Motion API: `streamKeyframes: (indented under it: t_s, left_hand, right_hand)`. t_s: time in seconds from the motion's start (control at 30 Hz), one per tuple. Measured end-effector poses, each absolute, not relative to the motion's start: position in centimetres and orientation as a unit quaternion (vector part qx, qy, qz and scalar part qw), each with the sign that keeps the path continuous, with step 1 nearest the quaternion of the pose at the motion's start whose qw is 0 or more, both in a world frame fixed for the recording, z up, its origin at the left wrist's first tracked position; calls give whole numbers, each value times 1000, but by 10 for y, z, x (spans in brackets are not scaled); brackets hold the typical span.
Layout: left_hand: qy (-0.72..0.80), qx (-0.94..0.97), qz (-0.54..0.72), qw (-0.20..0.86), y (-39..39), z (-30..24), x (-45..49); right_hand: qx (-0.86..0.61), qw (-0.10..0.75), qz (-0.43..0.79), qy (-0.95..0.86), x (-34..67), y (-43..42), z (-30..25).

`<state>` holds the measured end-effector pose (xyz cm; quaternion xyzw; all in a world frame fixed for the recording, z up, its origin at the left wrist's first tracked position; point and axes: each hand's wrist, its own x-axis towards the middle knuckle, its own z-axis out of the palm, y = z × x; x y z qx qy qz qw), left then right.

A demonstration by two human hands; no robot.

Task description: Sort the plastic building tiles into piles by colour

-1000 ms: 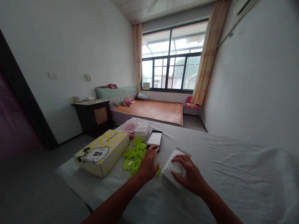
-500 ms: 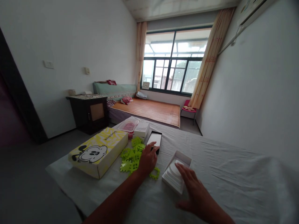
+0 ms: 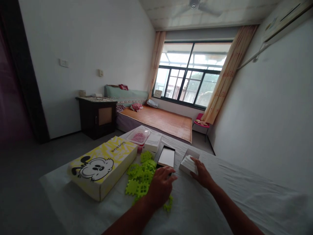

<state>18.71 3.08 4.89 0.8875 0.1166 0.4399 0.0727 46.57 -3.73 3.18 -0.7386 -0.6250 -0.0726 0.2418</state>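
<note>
My right hand (image 3: 201,173) has its fingers and thumb around the right near corner of a small open white box (image 3: 185,169). White flat pieces (image 3: 188,163), their kind unclear, lie in that box. My left hand (image 3: 160,185) hovers over the near end of a narrow black-edged box (image 3: 158,160) with a white inside. Its fingers are loosely bent and apart, with nothing visible in them; whether they touch the box cannot be seen. Bright green interlocking plastic pieces (image 3: 141,176) are heaped left of this hand, partly behind it.
A yellow-and-white cartoon box (image 3: 105,164) stands at the table's left. Behind the green pieces are a clear tub of pink bits (image 3: 139,135) and a closed white box (image 3: 153,142). A white cloth (image 3: 220,195) covers the table; a bed (image 3: 158,119) stands beyond.
The white box has moved away from me, closer to level with the black-edged box, with my right hand on it. My left hand has drawn back toward me. The view has tilted.
</note>
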Motion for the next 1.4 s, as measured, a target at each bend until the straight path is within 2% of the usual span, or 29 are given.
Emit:
streamKeyframes:
  t_s: [0.17, 0.3, 0.47, 0.63, 0.83, 1.0, 1.17, 1.27, 1.4]
  left_hand:
    - [103, 898, 422, 70, 29, 46, 188]
    - [98, 906, 407, 65, 27, 48, 188]
    - [85, 907, 408, 59, 22, 49, 191]
    - [74, 906, 414, 53, 23, 51, 188]
    - [88, 907, 410, 36, 27, 53, 185]
    - [99, 906, 406, 66, 29, 53, 186]
    - [244, 879, 398, 93, 37, 62, 179]
    - [323, 878, 344, 78, 39, 65, 181]
    - [365, 901, 215, 91, 32, 67, 200]
  right_hand:
    - [-796, 201, -83, -565, 513, 15, 29]
    - [-841, 160, -93, -508, 515, 35, 51]
    - [-713, 238, -120, -649, 439, 48, 89]
    - [-661, 186, -10, -727, 365, 43, 90]
    - [-666, 141, -38, -731, 364, 34, 82]
    - [-658, 169, -102, -727, 362, 31, 92]
    - [-702, 248, -189, -640, 370, 1, 101]
    - [-733, 301, -192, -579, 381, -27, 98]
    - [-770, 317, -186, -522, 388, -54, 87]
